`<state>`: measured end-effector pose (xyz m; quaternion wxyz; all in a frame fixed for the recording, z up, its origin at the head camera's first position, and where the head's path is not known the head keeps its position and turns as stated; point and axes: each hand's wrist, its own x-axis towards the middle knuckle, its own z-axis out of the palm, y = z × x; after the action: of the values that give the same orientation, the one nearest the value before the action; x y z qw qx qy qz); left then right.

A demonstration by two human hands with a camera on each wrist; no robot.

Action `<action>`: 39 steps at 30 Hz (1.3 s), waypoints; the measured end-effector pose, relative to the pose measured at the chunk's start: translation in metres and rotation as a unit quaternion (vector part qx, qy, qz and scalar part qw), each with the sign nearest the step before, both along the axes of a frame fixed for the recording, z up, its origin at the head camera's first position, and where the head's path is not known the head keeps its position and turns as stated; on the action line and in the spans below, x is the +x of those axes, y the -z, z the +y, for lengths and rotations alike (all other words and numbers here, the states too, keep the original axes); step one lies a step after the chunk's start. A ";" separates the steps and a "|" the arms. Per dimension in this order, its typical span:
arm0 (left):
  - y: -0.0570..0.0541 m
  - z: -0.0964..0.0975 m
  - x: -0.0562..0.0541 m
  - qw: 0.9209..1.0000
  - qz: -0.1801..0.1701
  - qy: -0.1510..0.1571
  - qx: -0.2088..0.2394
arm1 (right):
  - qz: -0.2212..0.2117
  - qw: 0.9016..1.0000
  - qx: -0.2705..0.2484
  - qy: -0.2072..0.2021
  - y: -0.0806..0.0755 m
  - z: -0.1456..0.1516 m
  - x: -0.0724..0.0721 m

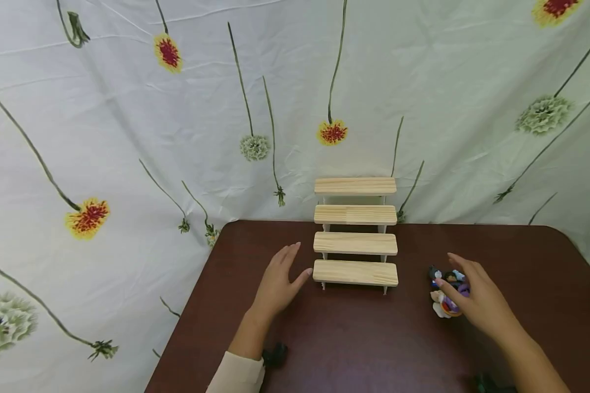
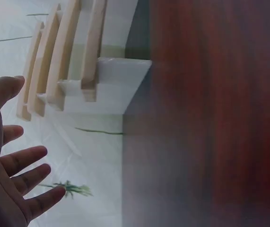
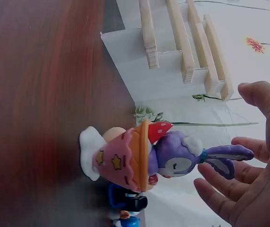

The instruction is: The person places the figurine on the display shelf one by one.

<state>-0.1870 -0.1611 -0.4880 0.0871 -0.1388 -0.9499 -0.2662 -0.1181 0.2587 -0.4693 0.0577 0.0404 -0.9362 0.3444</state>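
Note:
My left hand [image 1: 277, 285] is held over the table, its fingers extended and holding nothing, just left of a tiered wooden stand [image 1: 355, 272]. In the left wrist view its thumb overlaps the end of the pale wooden steps. On the other side, my right hand [image 1: 483, 303] hovers at a small cluster of figurines, fingers spread. Nearest to it is a purple rabbit figurine [image 3: 173, 152] in a pink cup with yellow stars, upright on a white base. The fingertips are right at the rabbit's ears. Behind it, a black and blue figurine [image 3: 129, 201] shows partly.
The stand rises in several steps on white side panels at the back of the dark brown table [image 1: 354, 338]. Behind hangs a white cloth [image 1: 201, 109] printed with flowers. Small dark objects [image 1: 275, 355] sit by both wrists.

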 end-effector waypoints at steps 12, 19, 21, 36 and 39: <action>0.020 0.006 0.013 1.000 -0.029 0.011 0.005 | 0.041 0.998 -0.038 0.010 0.015 0.001 0.012; 0.027 0.009 0.017 0.999 -0.049 0.004 0.019 | 0.062 0.997 -0.041 0.017 0.026 0.004 0.019; 0.029 0.010 0.017 0.998 -0.058 0.004 0.023 | 0.062 0.997 -0.049 0.016 0.028 0.006 0.021; 0.037 0.017 0.015 0.987 -0.114 0.013 0.109 | 0.016 0.995 -0.100 0.019 0.037 0.009 0.023; 0.037 0.018 0.014 0.985 -0.117 0.008 0.129 | -0.007 0.996 -0.090 0.023 0.036 0.010 0.023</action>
<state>-0.1731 -0.1429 -0.5255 -0.0097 -0.1017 -0.9099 -0.4020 -0.0951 0.2689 -0.5055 0.0621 0.0113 -0.9024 0.4262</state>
